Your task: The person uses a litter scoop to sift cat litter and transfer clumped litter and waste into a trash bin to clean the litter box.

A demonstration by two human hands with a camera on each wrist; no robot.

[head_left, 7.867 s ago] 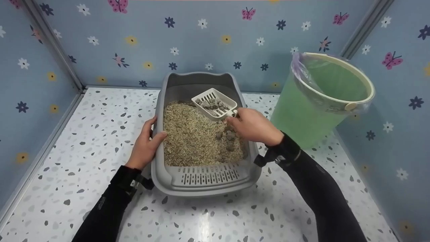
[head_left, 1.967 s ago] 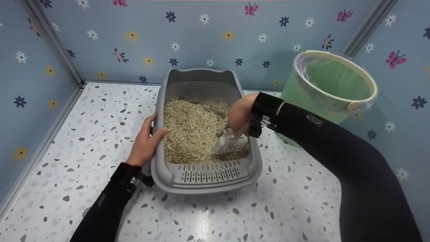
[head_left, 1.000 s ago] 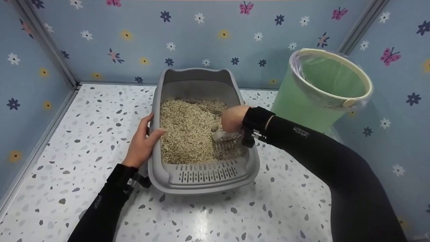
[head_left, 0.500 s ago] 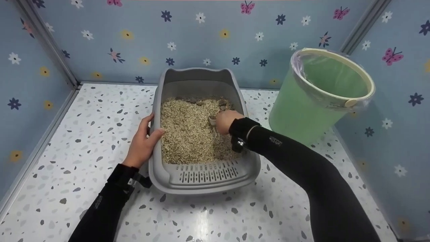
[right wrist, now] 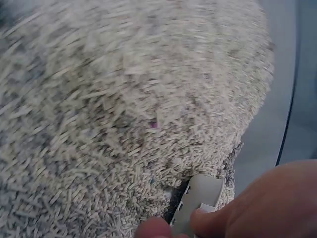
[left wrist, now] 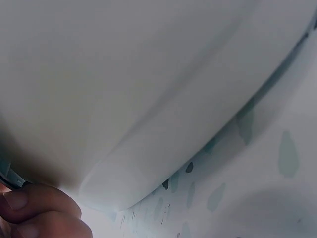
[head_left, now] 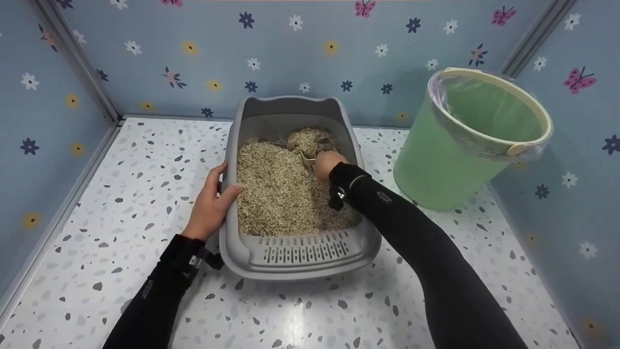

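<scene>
A grey litter box [head_left: 300, 269] holds tan, pellet-like litter [head_left: 276, 194]. My left hand [head_left: 208, 203] grips its left rim, thumb on top and fingers down the outer side; in the left wrist view, curled fingers [left wrist: 44, 210] show beside the box's pale outer wall [left wrist: 148, 99]. My right hand [head_left: 329, 165] holds a cream slotted litter scoop [right wrist: 198, 198] by its handle, over the right back part of the litter. Heaped litter covers most of the scoop in the head view; only its near edge [head_left: 308, 159] shows.
A green bin [head_left: 436, 165] with a clear liner and cream rim stands to the right of the box. Blue flowered panels [head_left: 290, 58] close in the back and both sides. The floor [head_left: 145, 160] is white with grey flecks.
From the front right of the box, my right hand has moved the scoop toward the back, and litter is now heaped there. Earlier the scoop carried grey clumps. The left hand stays on the rim.
</scene>
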